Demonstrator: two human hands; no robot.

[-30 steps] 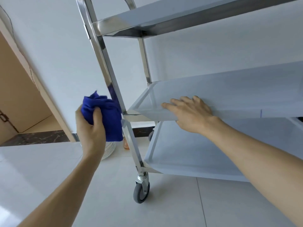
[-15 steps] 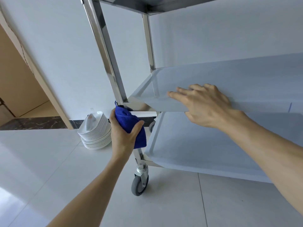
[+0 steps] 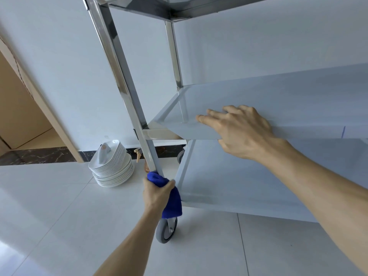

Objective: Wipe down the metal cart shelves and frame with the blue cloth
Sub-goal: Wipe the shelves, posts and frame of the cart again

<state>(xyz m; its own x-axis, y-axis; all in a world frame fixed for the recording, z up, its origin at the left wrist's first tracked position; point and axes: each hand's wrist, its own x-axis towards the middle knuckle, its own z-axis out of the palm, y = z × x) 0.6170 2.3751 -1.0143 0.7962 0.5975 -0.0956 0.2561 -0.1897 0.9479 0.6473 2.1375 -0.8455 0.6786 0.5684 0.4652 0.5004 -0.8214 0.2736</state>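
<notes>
A metal cart stands in front of me, with a shiny front-left upright post point(image 3: 119, 76), a middle shelf point(image 3: 278, 100) and a bottom shelf point(image 3: 239, 176). My left hand point(image 3: 156, 194) grips the blue cloth point(image 3: 172, 202) wrapped round the lower end of that post, at the bottom shelf's corner, just above the grey caster wheel point(image 3: 166, 231). My right hand point(image 3: 239, 130) holds the front edge of the middle shelf, fingers lying on top and thumb underneath. Only the underside of the top shelf point(image 3: 179, 8) shows.
A stack of white plates point(image 3: 112, 166) sits on the tiled floor to the left of the cart, against the white wall. A doorway point(image 3: 18, 116) opens at far left. A second caster point(image 3: 180, 156) shows behind the bottom shelf.
My left hand has slid the blue cloth down the front post, from above the middle shelf's corner to the bottom shelf's corner. My right hand has stayed on the middle shelf's edge.
</notes>
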